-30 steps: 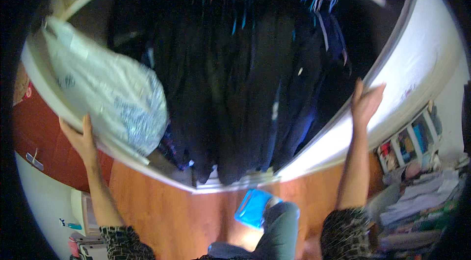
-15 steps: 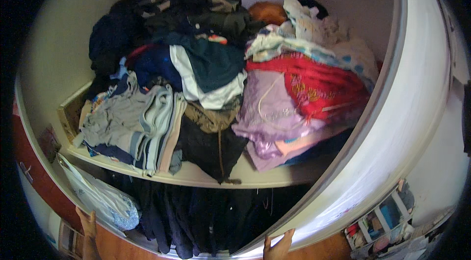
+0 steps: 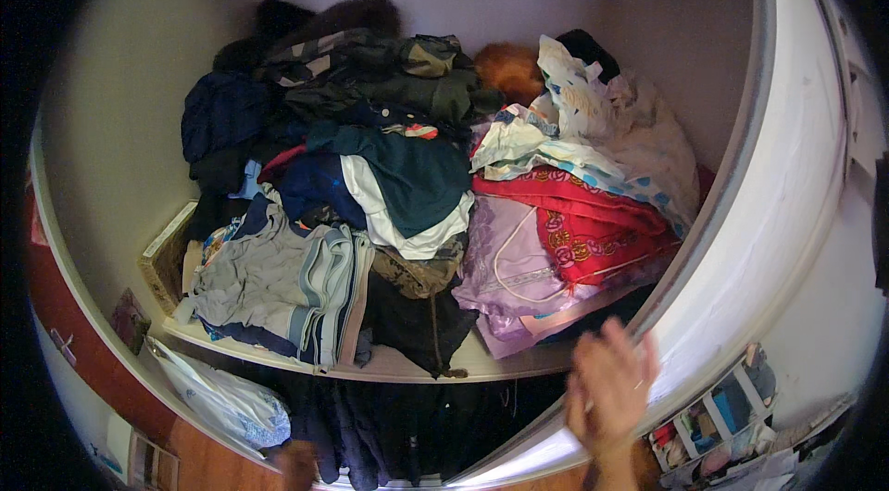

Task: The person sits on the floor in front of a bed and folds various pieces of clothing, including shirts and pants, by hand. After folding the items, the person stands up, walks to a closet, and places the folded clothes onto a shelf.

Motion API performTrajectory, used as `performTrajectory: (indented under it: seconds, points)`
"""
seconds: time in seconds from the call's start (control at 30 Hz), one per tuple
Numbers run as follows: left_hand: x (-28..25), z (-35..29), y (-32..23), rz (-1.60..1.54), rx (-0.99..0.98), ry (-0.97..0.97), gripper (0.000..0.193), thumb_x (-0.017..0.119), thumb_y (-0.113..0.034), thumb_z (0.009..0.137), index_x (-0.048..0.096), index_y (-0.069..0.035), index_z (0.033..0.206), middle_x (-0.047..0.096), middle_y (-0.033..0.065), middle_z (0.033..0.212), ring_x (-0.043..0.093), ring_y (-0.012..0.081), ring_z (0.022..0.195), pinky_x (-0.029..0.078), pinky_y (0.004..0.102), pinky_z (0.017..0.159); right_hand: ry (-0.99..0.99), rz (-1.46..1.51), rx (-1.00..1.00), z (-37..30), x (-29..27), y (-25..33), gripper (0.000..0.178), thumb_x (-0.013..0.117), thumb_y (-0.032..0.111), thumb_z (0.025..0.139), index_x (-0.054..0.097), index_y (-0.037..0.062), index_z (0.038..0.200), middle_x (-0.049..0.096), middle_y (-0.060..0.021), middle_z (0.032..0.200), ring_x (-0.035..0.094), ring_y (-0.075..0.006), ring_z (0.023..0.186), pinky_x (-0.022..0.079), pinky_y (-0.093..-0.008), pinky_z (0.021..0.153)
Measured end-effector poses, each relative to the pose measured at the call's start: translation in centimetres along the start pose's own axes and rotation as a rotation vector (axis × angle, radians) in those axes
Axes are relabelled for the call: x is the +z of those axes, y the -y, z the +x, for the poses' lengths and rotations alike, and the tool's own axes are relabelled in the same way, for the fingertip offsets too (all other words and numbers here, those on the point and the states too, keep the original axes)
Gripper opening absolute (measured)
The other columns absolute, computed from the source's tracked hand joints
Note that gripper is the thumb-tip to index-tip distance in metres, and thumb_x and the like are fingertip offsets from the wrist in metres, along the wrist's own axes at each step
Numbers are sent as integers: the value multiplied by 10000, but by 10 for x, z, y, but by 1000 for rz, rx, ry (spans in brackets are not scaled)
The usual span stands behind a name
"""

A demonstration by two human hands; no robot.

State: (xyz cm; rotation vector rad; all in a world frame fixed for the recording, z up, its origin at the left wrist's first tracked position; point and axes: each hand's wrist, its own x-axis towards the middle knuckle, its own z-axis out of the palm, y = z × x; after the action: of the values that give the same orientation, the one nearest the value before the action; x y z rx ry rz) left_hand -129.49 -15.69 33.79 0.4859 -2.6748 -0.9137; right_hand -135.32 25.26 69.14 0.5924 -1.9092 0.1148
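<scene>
My right hand (image 3: 611, 389) is raised in front of the shelf's right part, fingers stretched upward and a little blurred, nothing seen in it. It is nearest to the white wardrobe door (image 3: 741, 213) and the lilac satin cloth (image 3: 505, 255). Low at the bottom edge, my left hand (image 3: 298, 463) is dark and smeared, its fingers not readable. On the shelf (image 3: 519, 364) lie folded grey garments (image 3: 264, 273), a black garment (image 3: 412, 324), a dark green garment (image 3: 407, 171) with white below it, and a red patterned cloth (image 3: 593, 227).
Dark jackets (image 3: 361, 83) and a pale patterned cloth (image 3: 602, 120) are heaped at the back. Dark clothes (image 3: 407, 426) hang under the shelf beside a white bag (image 3: 222, 394). A rack of things (image 3: 718, 412) stands beyond the door at lower right.
My right hand has risen from the bottom edge to the shelf front. The left hand has shifted right and lower. The view has tilted, so the shelf sits lower in it.
</scene>
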Motion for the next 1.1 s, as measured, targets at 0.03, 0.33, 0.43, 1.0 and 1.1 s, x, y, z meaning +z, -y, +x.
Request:
performTrajectory:
  seconds: [0.03,0.33,0.43,1.0,1.1]
  points:
    - [-4,6,-52,27,154,195,234,590,-210,867,661,1,939,671,194,859,655,342,755,520,411,658,19,-114,-16,19,-1,-14,217,637,51,745,635,28,961,662,-114,991,579,-311,1108,266,-474,1075]
    - [-88,76,-338,-685,1194,49,151,681,-66,793,656,-13,933,668,141,903,659,272,796,535,357,723,-10,-388,-104,14,3,-64,147,644,57,759,642,18,901,676,-97,965,576,-239,1120,279,-427,1055]
    - [-104,108,-391,-664,1340,-127,170,652,-56,798,643,-23,964,662,148,958,654,285,865,524,369,770,-1,-435,-107,10,-2,-77,155,635,77,780,645,15,922,680,-104,1018,565,-235,1149,275,-417,1058]
    - [-95,336,-676,-1092,627,281,326,702,-115,754,625,107,979,666,202,942,649,270,890,505,350,745,-39,-344,-157,5,-2,-92,138,649,92,751,654,46,881,693,-81,992,579,-212,1128,264,-406,1062]
    - [-86,300,-699,-1157,531,205,366,682,0,743,588,94,1084,664,173,992,647,253,892,520,364,766,-15,-366,-132,2,-6,-97,124,646,97,757,655,46,870,690,-76,985,585,-213,1113,270,-407,1057]
